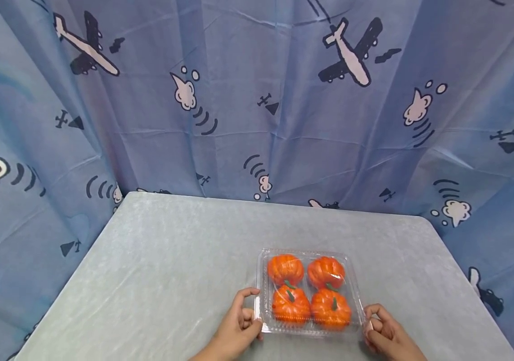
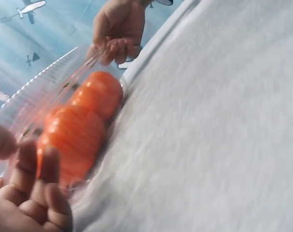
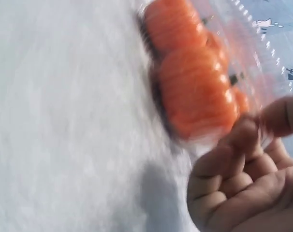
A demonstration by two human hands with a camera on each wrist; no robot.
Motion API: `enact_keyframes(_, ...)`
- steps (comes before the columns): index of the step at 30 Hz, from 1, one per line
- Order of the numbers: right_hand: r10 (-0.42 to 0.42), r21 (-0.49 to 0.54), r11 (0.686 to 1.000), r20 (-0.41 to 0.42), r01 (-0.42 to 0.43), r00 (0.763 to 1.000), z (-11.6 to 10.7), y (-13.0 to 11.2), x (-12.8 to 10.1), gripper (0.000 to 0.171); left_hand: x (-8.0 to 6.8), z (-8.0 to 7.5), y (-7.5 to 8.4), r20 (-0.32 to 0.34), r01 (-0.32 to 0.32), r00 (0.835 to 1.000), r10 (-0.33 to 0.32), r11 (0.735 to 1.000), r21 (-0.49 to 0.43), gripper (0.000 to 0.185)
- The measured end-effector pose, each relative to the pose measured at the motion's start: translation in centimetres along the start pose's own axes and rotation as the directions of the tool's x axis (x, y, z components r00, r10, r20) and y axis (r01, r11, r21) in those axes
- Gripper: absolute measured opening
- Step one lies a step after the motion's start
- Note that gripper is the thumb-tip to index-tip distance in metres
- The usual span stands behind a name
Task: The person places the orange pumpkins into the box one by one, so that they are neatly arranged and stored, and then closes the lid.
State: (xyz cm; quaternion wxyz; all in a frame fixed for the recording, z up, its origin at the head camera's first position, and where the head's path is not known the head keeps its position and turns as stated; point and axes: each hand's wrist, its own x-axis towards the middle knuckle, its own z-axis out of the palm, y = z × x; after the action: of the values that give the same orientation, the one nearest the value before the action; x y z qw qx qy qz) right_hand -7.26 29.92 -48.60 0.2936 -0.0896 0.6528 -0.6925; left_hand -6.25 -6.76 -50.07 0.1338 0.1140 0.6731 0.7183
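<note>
- The clear box holding four pumpkins sits near the table's front edge.
- The left hand pinches the box's left corner.
- The right hand pinches its right corner.

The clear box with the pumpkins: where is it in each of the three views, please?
Head: the box is low, right of centre, on the table, between both hands.
Left wrist: box at left, running from the left hand up to the right hand.
Right wrist: box at upper right, above the right hand.
Shared landmark: the orange pumpkins.
</note>
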Motion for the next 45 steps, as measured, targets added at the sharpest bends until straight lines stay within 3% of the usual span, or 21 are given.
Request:
enact_keyframes(6,0.021,-0.082,0.996,-0.024,-0.022,1.000,-0.3,-0.4,-0.3,0.021,-0.1,-1.0,0.3,0.052,-0.059,0.997,0.051,0.984,0.169,0.055)
enact_keyframes(15,-0.014,-0.165,0.986,-0.041,0.007,0.999,0.2,-1.2,-0.4,0.019,-0.2,-1.2,0.6,0.036,-0.111,0.994,0.105,0.958,0.266,0.059)
enact_keyframes(18,-0.017,-0.287,0.958,-0.102,-0.013,0.995,0.3,-1.8,-0.2,0.023,-0.1,-1.6,0.9,0.025,-0.125,0.992,0.124,0.939,0.319,0.059)
enact_keyframes(21,-0.016,-0.447,0.892,-0.172,-0.063,0.985,0.0,-2.6,-0.1,0.037,0.0,-2.3,1.3,0.007,-0.133,0.990,0.141,0.917,0.375,0.059)
enact_keyframes(23,-0.010,-0.509,0.856,-0.186,-0.087,0.982,-0.4,-3.1,0.0,0.044,0.1,-2.7,1.5,0.002,-0.142,0.988,0.153,0.908,0.393,0.057)
enact_keyframes(25,-0.010,-0.529,0.845,-0.165,-0.080,0.986,-0.7,-3.6,0.0,0.047,0.3,-3.0,1.7,0.008,-0.145,0.988,0.155,0.903,0.404,0.057)
enact_keyframes(28,-0.022,-0.505,0.863,-0.097,-0.030,0.995,-0.9,-3.8,0.1,0.044,0.4,-3.1,1.7,0.047,-0.160,0.987,0.154,0.901,0.404,0.054)
enact_keyframes(31,-0.010,-0.416,0.909,-0.031,-0.004,0.999,-0.9,-3.6,0.1,0.036,0.4,-2.8,1.6,0.074,-0.179,0.984,0.163,0.899,0.399,0.052)
enact_keyframes(35,0.010,-0.297,0.955,0.015,-0.005,1.000,-0.7,-2.9,0.0,0.024,0.2,-2.2,1.3,0.052,-0.184,0.983,0.178,0.906,0.380,0.048)
enact_keyframes(40,-0.039,-0.243,0.969,0.054,0.051,0.998,-0.4,-2.1,-0.2,0.026,-0.1,-1.4,1.0,0.012,-0.142,0.989,0.146,0.933,0.330,0.049)
enact_keyframes(45,-0.028,-0.103,0.994,0.105,0.039,0.994,0.0,-1.6,-0.2,0.026,-0.2,-0.8,0.8,0.022,-0.092,0.996,0.089,0.965,0.246,0.052)
